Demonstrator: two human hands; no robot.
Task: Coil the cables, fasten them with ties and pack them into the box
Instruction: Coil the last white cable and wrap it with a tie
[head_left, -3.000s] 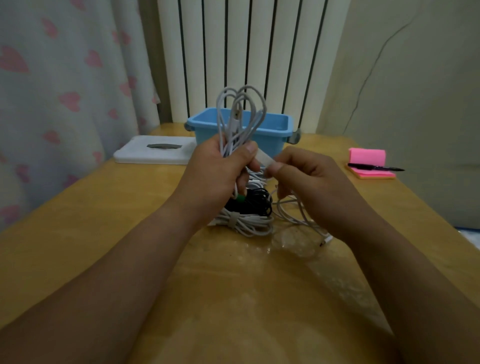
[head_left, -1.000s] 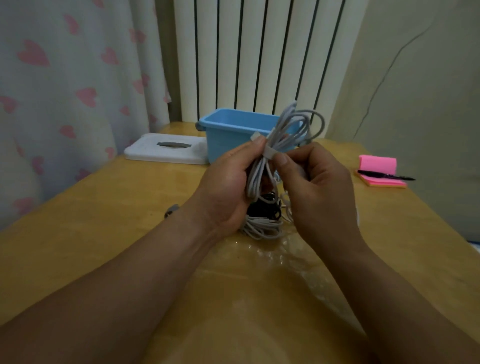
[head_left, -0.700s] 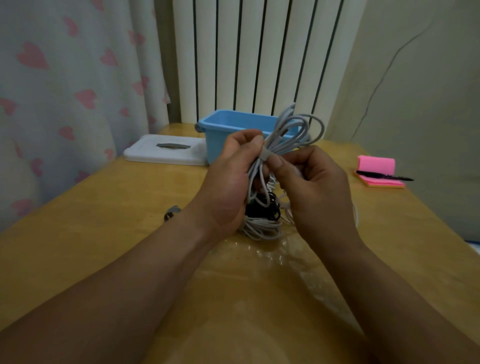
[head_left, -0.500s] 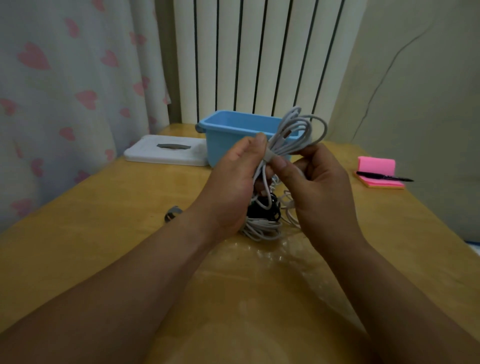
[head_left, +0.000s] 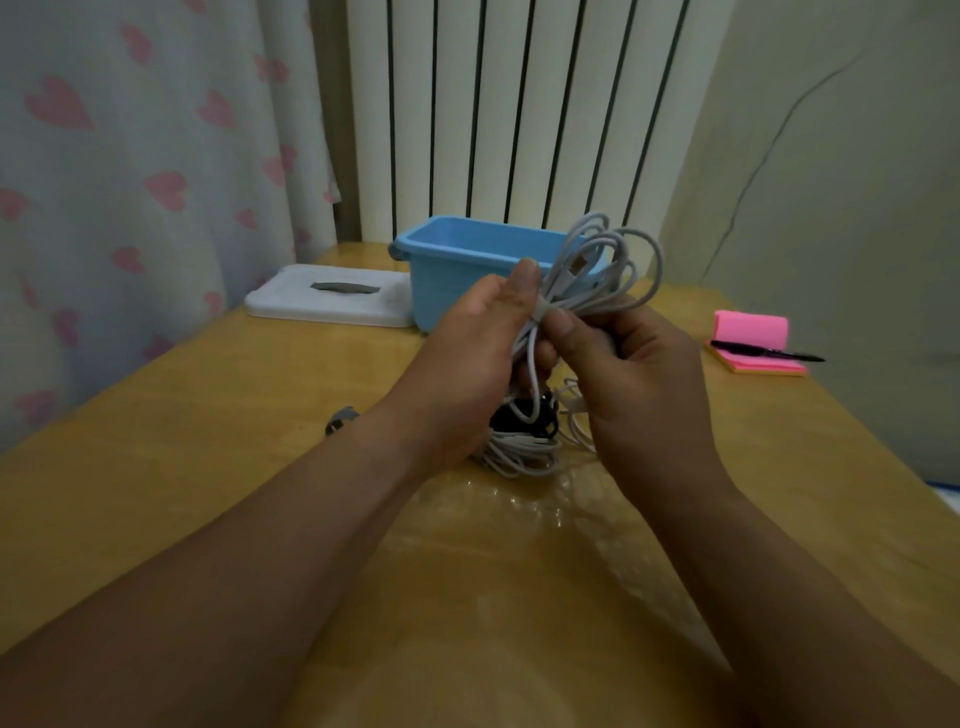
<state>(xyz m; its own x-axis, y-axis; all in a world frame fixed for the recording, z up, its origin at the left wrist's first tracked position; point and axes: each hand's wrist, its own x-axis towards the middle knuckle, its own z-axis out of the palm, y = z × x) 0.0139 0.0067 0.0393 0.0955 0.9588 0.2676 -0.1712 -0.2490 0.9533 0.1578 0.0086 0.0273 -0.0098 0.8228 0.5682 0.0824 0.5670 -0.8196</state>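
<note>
Fingers of your left hand and right hand still pinch the grey tie band round the coiled white cable, above the yellow wooden worktop. Loops, earlier upright, now lean right, before the blue plastic box.

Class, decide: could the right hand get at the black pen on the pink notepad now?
Probably, once freed. The right hand pinches the white cable coil, so it must let go first; only bare table lies between it and the black pen.
</note>
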